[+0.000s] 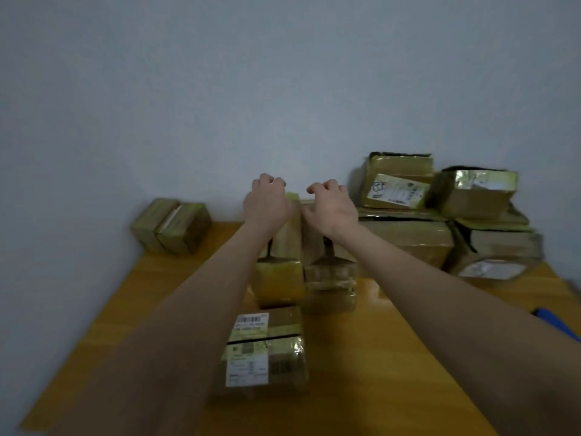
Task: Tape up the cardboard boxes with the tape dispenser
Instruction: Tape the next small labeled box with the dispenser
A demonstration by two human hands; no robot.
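Two taped cardboard boxes stand side by side mid-table, the left box point(280, 280) and the right box point(330, 289). My left hand point(267, 201) hovers over the far end of the left box. My right hand point(330, 206) is over the far end of the right one. On both hands the fingers are loosely curled against the wall behind, and I see nothing in them. A nearer box point(267, 350) with white shipping labels lies between my forearms. No tape dispenser is clearly in view.
The yellow wooden table point(393, 357) meets a pale wall. A pile of several taped boxes point(440, 215) fills the back right. Two small boxes point(171, 226) sit at the back left corner. A blue object point(555, 325) is cut off at the right edge.
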